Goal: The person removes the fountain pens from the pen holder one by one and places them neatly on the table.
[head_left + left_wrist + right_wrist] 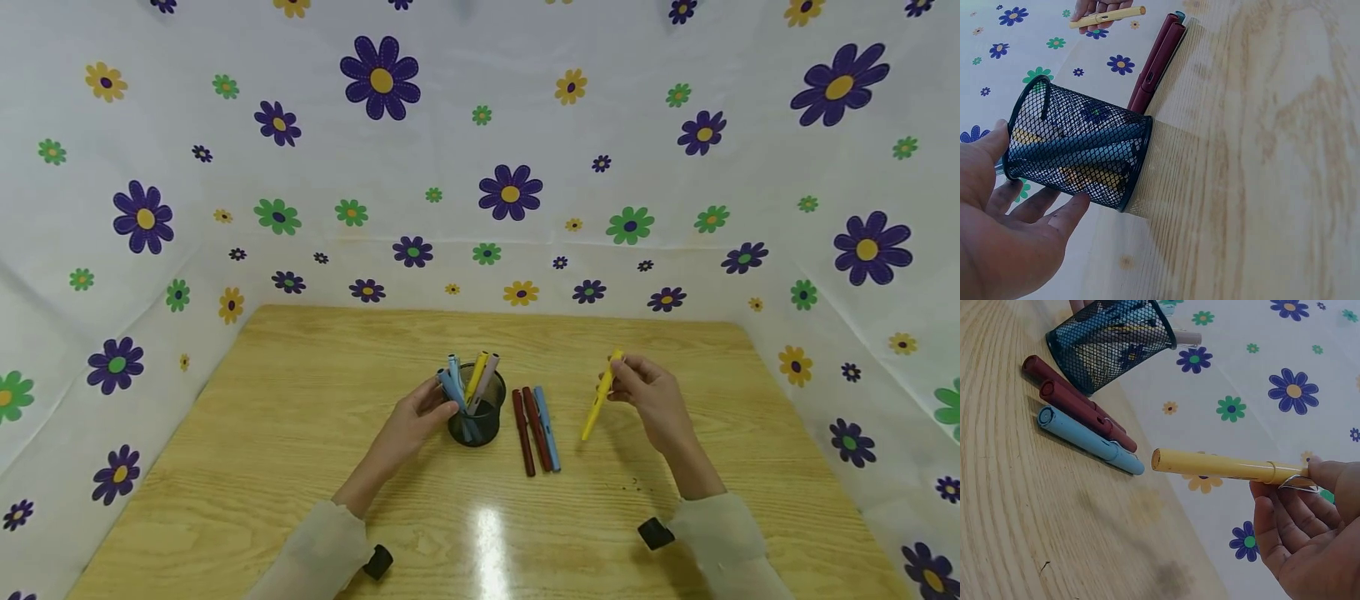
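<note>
My left hand [405,429] holds the side and rim of a black wire-mesh pen cup [1079,144], thumb near the top edge. The cup stands upright on the table; blue, yellow and greyish pens lean inside, among them a yellow pen [476,379] and a grey pen [1187,338]. Off to the right, my right hand [660,400] pinches another yellow pen [1216,465] near its clip end, tilted and raised above the tabletop. Between cup and right hand lie two dark red pens [1075,403] and one blue pen [1088,440], side by side.
The wood-grain table [300,375] meets a white flower-print cloth [450,150] at the back and both sides. Small dark specks [633,485] lie near the right forearm. Each wrist wears a black device [378,562] by the sleeve.
</note>
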Motion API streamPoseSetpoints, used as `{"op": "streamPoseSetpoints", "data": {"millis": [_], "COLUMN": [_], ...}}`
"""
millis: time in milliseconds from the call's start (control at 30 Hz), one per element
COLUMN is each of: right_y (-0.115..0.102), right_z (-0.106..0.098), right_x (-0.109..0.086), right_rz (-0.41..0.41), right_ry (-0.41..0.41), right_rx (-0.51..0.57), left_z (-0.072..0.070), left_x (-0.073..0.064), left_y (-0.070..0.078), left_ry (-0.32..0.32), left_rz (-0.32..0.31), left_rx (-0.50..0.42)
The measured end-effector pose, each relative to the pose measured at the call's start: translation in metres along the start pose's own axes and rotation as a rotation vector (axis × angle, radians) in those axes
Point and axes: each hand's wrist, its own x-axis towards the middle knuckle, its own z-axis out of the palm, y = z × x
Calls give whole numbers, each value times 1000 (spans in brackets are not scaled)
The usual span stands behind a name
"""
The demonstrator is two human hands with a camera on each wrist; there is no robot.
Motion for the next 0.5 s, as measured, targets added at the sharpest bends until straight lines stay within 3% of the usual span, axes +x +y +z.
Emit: {"op": "streamPoseSetpoints", "data": {"millis": [500], "right_y": [19], "right_z": [5], "right_x": [5], "right_rz": [126], "right_ry": [-53], "right_rx": [-97], "left_z": [-1], "left_x": [-2], "left_y": [1], "left_ry": [3], "left_rz": [-4], "left_rx": [-3]}}
